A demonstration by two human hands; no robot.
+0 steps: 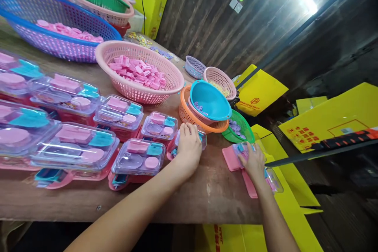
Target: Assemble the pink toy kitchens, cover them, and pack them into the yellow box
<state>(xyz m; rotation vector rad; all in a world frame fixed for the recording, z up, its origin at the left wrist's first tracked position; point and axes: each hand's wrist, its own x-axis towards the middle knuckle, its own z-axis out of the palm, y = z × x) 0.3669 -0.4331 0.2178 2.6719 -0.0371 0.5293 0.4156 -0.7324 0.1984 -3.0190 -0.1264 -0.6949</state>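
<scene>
My left hand [190, 145] is closed over a small pink case with a clear lid [203, 138], at the near end of two rows of similar cases. The hand covers much of it. Further right, my right hand [255, 161] has its fingers curled on a pink case with a clear cover [232, 159] near the table's right end. Another pink case [249, 184] lies partly under that wrist, its clear part sticking out to the right. The closest finished-looking case [138, 156] left of my left hand shows pink, blue and lilac pieces under its lid.
A pink basket [138, 96] of pink blocks and a blue basket [59, 47] of pink pieces stand behind the rows. A blue bowl [211, 100] rests in an orange basket [189, 116], beside a green basket [246, 132]. Yellow cartons [333, 114] stand past the table's right edge.
</scene>
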